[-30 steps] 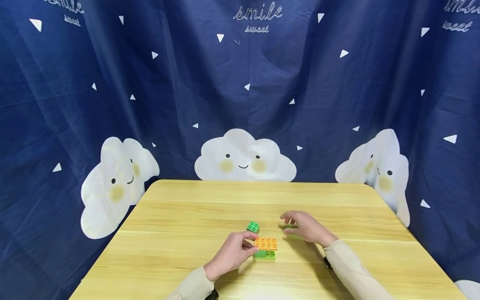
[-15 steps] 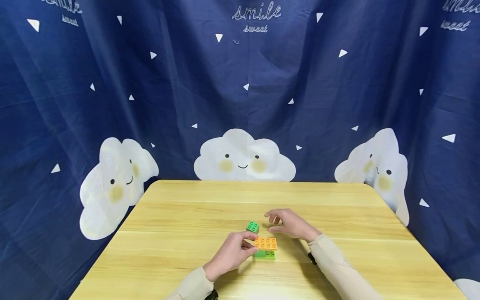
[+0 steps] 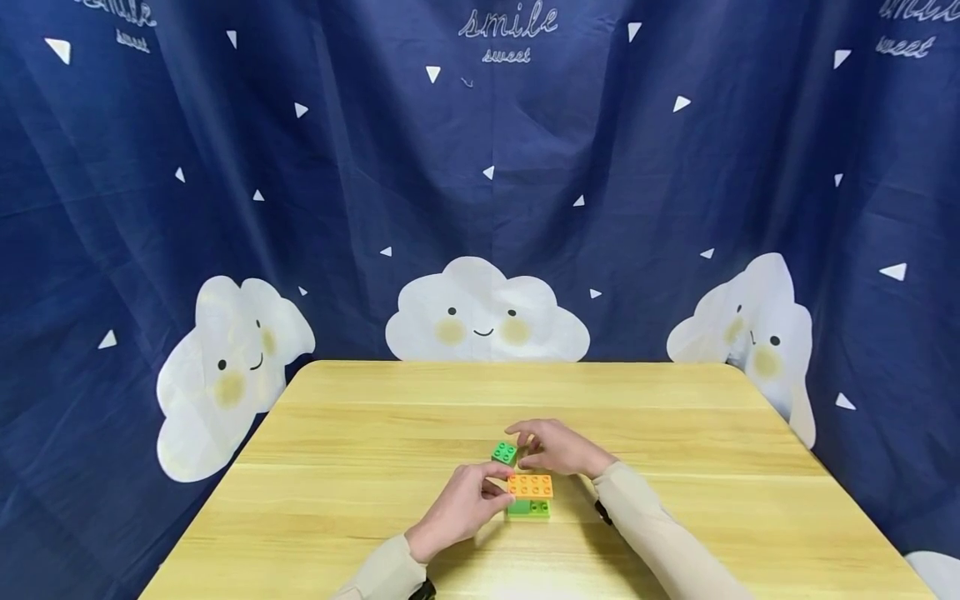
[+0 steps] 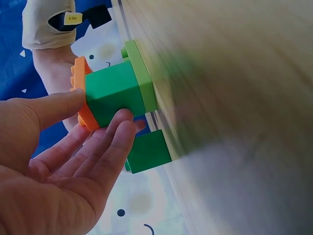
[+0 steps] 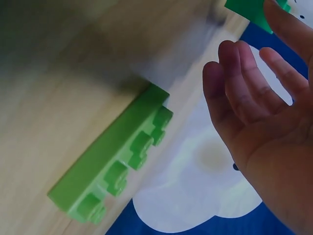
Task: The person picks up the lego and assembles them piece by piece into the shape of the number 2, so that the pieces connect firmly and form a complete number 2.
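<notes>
My left hand [image 3: 463,507] grips the left end of a small stack of toy building bricks. On top of the stack is an orange plate [image 3: 531,486], over a green brick [image 4: 115,93], with a light green plate [image 4: 142,76] at the bottom. Thumb and fingers lie against the orange plate and the green brick. Just behind the stack, a separate square green brick [image 3: 504,452] stands on the table. My right hand [image 3: 558,450] holds nothing; its loosely bent fingers hover right beside that brick.
Another light green plate [image 5: 110,152] with a row of studs lies on the table near my right hand, hidden from the head view. The wooden table [image 3: 360,467] ends at a blue curtain [image 3: 450,167] printed with clouds.
My right hand has moved left, from over the loose light green plate to beside the square green brick. The left hand and its stack have stayed put.
</notes>
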Demonstrator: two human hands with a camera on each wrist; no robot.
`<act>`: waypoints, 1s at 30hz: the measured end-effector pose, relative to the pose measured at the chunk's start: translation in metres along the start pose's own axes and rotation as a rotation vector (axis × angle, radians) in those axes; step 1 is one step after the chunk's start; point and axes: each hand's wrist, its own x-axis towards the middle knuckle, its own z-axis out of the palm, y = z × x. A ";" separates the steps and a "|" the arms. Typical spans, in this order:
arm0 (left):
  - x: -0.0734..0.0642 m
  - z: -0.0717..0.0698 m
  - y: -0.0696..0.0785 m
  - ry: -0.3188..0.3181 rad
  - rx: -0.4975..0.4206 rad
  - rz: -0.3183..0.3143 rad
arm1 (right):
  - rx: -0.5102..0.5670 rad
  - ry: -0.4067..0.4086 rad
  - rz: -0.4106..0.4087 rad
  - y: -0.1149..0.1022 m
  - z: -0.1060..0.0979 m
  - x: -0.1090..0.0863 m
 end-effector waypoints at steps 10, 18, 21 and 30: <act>0.002 0.001 0.000 0.007 0.008 -0.007 | 0.000 -0.025 -0.061 0.004 0.007 0.004; 0.001 0.000 -0.002 0.002 0.016 -0.004 | 0.009 -0.041 -0.056 0.002 0.009 0.006; 0.001 0.001 -0.001 0.005 0.013 -0.003 | 0.004 -0.036 -0.050 0.002 0.008 0.007; 0.001 0.002 0.001 0.017 0.010 0.010 | 0.040 -0.031 -0.039 0.001 0.006 0.007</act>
